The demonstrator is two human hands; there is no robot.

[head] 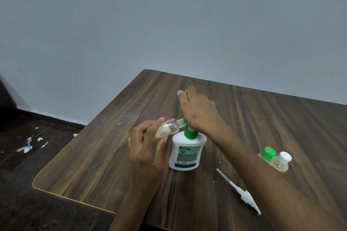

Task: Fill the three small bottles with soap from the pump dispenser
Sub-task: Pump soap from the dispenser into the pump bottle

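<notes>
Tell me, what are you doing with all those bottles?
A person is filling little bottles with soap. The left hand holds a clear small bottle tilted, its mouth at the green nozzle of the white pump dispenser. The right hand presses the pump. Two capped small bottles stand to the right, and a white pump tube lies on the wooden table.

The white plastic pump dispenser (pixel 185 153) stands upright near the middle of the dark wooden table (pixel 112 155). Left of it, the left hand (pixel 144 148) holds a small clear bottle (pixel 169 127) tilted, its mouth at the dispenser's spout. The right hand (pixel 199 112) rests on the pump head. Two capped small bottles (pixel 275 160) stand together to the right. A loose white pump tube (pixel 239 192) lies nearer the person, between them.
</notes>
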